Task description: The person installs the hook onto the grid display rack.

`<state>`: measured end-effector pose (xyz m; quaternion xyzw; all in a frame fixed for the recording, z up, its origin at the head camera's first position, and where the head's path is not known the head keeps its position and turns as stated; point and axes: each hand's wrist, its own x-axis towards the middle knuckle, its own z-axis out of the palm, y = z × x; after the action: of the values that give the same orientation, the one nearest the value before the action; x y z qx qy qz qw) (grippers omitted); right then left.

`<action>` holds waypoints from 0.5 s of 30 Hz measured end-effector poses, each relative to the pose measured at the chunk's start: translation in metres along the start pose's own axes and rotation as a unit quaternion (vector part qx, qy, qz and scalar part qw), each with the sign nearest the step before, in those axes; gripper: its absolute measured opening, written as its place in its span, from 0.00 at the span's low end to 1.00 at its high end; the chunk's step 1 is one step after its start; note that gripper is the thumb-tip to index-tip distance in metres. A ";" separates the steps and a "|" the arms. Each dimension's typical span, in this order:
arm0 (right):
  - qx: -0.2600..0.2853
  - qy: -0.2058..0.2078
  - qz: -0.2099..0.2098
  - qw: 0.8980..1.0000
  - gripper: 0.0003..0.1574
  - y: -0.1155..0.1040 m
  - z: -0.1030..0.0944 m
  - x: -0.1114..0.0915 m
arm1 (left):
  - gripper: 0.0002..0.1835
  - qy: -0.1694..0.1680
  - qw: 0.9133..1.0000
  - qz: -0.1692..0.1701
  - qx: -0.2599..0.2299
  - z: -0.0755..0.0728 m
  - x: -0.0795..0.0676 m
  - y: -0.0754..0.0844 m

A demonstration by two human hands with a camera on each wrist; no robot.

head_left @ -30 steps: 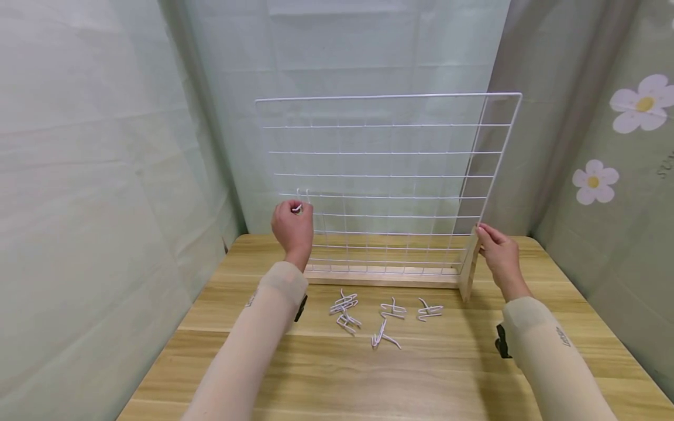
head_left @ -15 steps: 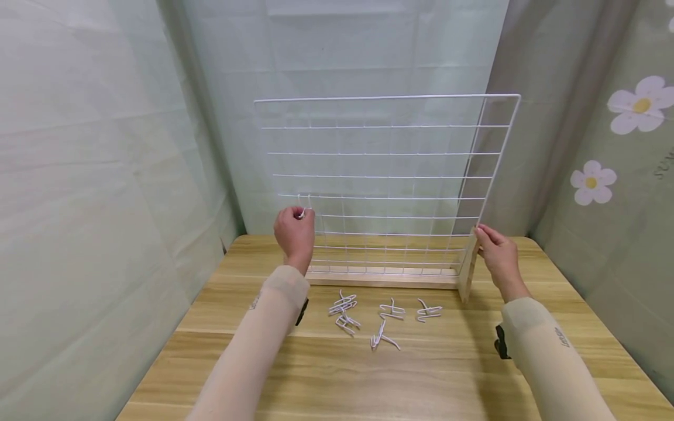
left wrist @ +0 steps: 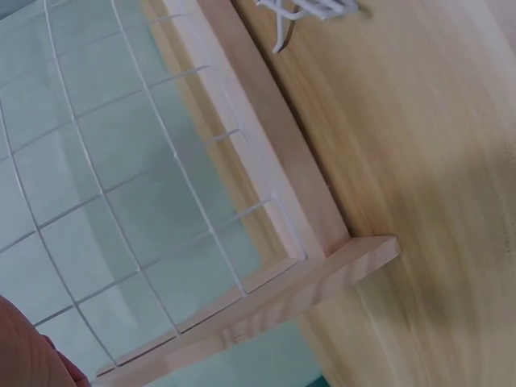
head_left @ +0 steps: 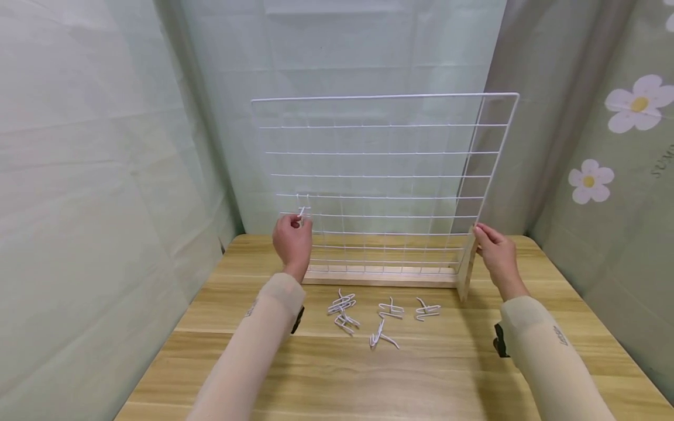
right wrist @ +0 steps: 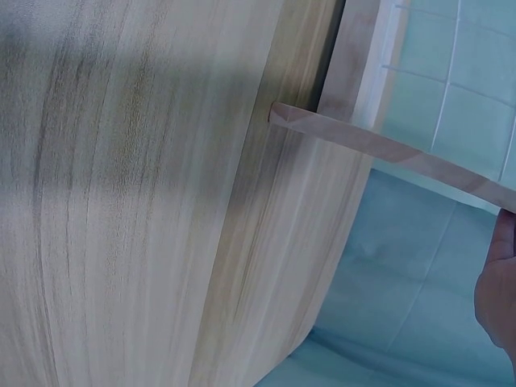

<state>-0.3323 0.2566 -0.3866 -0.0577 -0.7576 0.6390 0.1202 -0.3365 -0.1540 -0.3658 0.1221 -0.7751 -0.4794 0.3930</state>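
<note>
Your left hand (head_left: 292, 242) has its fingers curled and seems to pinch the lower end of a white hook (head_left: 303, 208), whose two upper prongs sit at a wire of the white grid (head_left: 379, 176), near its left side. Your right hand (head_left: 499, 254) pinches the top of the right wooden upright (head_left: 466, 266). Judging by how things lie, one hook is about seated; no other shows on the grid. At least five are left on the tabletop (head_left: 442, 374): an overlapping cluster (head_left: 343, 302) on the left, and three single hooks (head_left: 391, 308) apart from it, before the base bar (head_left: 381, 278). Your left hand hides the grid's lower left corner from the head view. Pale cloth (head_left: 105, 175) hangs around.
</note>
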 end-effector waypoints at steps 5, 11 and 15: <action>-0.001 -0.004 -0.002 1.000 0.39 -0.001 0.000 0.001 | 0.07 -0.014 1.000 0.007 -0.009 0.000 -0.006 -0.005; -0.002 0.002 0.004 1.000 0.38 -0.001 0.000 0.002 | 0.08 -0.046 0.999 -0.008 -0.025 0.002 -0.016 -0.005; -0.005 0.002 0.002 1.000 0.38 0.000 0.000 0.002 | 0.07 -0.047 0.998 -0.007 -0.029 0.004 -0.021 -0.008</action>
<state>-0.3343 0.2572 -0.3860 -0.0610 -0.7607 0.6350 0.1201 -0.3268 -0.1440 -0.3833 0.0936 -0.7774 -0.5101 0.3560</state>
